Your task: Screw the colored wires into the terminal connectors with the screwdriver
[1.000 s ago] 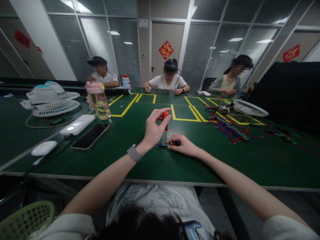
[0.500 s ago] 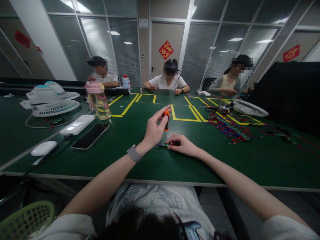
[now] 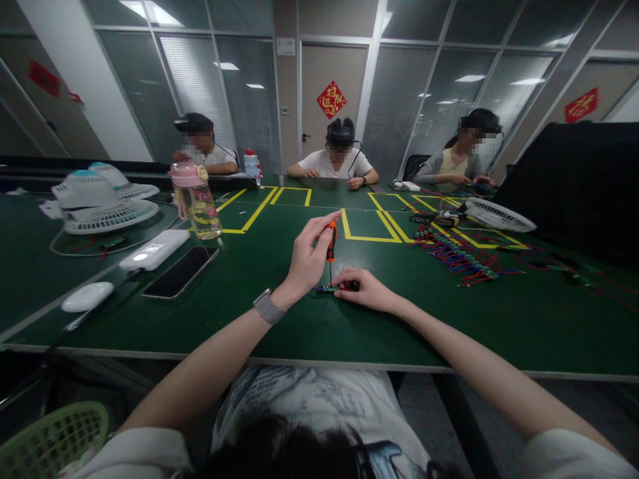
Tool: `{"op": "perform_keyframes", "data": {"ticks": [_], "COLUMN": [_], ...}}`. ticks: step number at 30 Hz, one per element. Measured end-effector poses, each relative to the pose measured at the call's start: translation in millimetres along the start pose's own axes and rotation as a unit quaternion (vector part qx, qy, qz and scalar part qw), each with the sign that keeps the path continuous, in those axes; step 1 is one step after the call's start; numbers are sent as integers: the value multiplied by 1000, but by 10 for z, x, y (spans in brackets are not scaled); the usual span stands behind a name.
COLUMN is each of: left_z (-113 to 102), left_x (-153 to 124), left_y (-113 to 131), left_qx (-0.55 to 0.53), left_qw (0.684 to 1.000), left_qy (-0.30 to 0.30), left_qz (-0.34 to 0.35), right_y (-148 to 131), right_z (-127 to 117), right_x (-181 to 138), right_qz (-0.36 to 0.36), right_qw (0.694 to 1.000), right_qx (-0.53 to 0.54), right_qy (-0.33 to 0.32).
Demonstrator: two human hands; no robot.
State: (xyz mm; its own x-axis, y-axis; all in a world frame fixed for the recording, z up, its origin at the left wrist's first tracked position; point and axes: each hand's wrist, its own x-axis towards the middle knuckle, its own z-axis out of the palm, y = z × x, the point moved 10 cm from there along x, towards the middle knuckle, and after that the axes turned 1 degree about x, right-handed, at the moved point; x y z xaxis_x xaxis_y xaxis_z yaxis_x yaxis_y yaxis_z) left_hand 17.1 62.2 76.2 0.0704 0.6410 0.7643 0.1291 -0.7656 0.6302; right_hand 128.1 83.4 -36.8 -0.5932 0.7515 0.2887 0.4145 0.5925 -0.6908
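Note:
My left hand (image 3: 305, 261) pinches the orange handle of a small screwdriver (image 3: 331, 247) that stands upright, its tip down on a small circuit board (image 3: 327, 289) lying on the green table (image 3: 349, 319). My right hand (image 3: 366, 289) rests on the table just right of the board, fingers closed on its right end. A grey watch sits on my left wrist.
A phone (image 3: 180, 271), a white power bank (image 3: 154, 249), a white mouse-shaped device (image 3: 88, 295), a water bottle (image 3: 196, 199) and small fans (image 3: 102, 197) lie to the left. A pile of coloured wires and boards (image 3: 456, 256) and another fan (image 3: 497, 215) sit right. Three people sit at the far side.
My left fingers have shifted slightly on the screwdriver handle, as if turning it. The right hand and the board have stayed put.

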Motion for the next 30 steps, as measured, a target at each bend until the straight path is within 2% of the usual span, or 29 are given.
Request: {"op": "perform_keyframes", "data": {"ticks": [6, 14, 20, 25, 30], "left_z": [-13, -101, -5, 44, 4], "left_x": [-8, -11, -2, -5, -8], "left_y": [-101, 24, -36, -83, -17], "left_qx": [-60, 65, -20, -61, 2], "left_qw": [997, 996, 1000, 998, 1000], "left_qy": [22, 51, 7, 1, 17], "left_qz": [-46, 19, -3, -21, 10], "right_y": [-4, -15, -13, -5, 2], "right_z": [-2, 3, 2, 2, 1], "right_x": [-3, -3, -2, -2, -2], "right_qz": [0, -1, -1, -6, -6], "right_qw": [1000, 1000, 1000, 1000, 1000], "right_qx": [2, 8, 11, 7, -2], "right_qy": [3, -1, 1, 3, 4]}}
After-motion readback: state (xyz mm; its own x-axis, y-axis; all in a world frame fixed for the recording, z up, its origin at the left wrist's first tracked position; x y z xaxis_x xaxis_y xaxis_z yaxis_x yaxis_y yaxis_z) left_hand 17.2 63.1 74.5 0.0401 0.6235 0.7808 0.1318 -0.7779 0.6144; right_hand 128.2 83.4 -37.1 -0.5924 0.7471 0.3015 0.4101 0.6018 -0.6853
